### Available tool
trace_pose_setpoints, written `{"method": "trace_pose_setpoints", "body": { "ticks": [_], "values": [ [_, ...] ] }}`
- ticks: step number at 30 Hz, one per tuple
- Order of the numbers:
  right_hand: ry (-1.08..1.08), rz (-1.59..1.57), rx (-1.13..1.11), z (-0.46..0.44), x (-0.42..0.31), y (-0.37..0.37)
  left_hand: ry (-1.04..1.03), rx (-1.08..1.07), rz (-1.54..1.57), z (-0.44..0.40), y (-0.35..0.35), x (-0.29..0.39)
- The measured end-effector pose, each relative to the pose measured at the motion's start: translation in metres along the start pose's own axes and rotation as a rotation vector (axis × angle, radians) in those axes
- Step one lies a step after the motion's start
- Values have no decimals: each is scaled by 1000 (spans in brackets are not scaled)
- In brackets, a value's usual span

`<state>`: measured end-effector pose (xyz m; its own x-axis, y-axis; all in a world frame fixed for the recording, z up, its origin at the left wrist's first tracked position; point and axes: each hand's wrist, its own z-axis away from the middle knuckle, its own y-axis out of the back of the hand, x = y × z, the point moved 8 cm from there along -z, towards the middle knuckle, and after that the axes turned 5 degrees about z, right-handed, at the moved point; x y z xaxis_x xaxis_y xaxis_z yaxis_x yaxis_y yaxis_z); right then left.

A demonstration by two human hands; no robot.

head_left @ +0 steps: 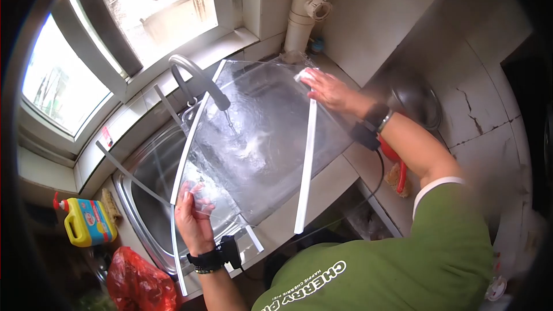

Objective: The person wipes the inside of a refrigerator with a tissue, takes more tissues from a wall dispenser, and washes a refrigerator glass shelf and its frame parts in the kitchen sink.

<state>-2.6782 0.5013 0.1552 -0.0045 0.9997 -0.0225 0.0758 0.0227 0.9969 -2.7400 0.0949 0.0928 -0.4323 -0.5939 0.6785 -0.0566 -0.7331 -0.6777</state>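
Note:
A clear panel with white edge strips lies slanted over the steel sink. Water streams from the grey tap onto its wet surface. My left hand grips the panel's near-left edge, with its fingers showing through the clear sheet. Toward the far right corner, my right hand holds a small whitish wad against the panel. Whether the wad is cloth or sponge, I cannot tell.
A yellow detergent bottle and a red plastic bag are at the left. The window sill runs behind the tap. A white pipe rises at the back. At the right are a metal lid and a red-handled brush.

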Motion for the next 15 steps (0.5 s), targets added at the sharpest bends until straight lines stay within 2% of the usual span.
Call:
{"method": "trace_pose_setpoints", "body": {
  "ticks": [5, 7, 9, 13, 15],
  "values": [
    [-22, 69, 100, -2, -2, 4, -130, 67, 85, -10, 17, -7],
    [135, 107, 177, 13, -27, 3, -232, 162, 109, -19, 28, -7],
    [231, 57, 196, 37, -68, 10, -302, 208, 85, -23, 34, -5],
    [313, -138, 84, 80, -181, 43, -249, 251, 93, -19, 21, -2],
    [339, -256, 59, 90, -212, 48, -225, 233, 115, -26, 22, -4]
  ]
}}
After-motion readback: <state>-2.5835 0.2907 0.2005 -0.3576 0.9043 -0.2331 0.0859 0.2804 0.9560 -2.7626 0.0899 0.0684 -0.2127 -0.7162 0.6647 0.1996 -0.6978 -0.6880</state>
